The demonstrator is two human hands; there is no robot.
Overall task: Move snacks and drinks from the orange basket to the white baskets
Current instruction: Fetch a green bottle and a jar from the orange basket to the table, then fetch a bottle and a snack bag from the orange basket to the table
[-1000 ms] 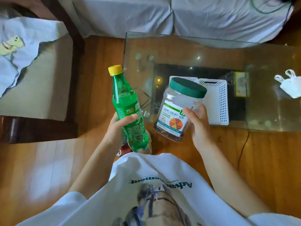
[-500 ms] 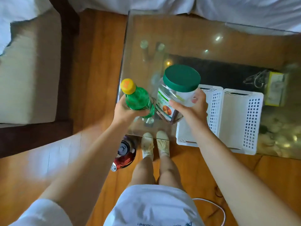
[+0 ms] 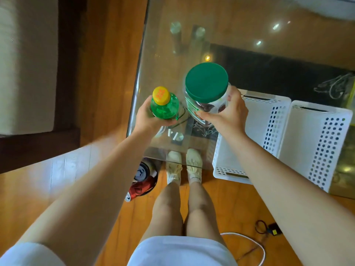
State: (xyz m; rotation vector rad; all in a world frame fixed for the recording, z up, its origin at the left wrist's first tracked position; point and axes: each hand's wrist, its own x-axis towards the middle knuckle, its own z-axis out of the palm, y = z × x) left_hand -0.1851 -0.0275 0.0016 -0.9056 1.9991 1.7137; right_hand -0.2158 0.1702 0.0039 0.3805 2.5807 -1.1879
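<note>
Two bare legs and pale shoes (image 3: 184, 166) stand on the wood floor at the glass tabletop (image 3: 221, 22) edge, a red can (image 3: 141, 186) lying just left of the feet, a white cable (image 3: 255, 244) to the right. Left hand (image 3: 148, 117) wraps around a green bottle (image 3: 165, 107) with yellow cap, upright over the tabletop's near left corner. Right hand (image 3: 228, 114) grips a clear jar (image 3: 206, 96) with green lid, beside the bottle. Two white baskets (image 3: 299, 139) sit side by side right of the jar; orange basket not seen.
</note>
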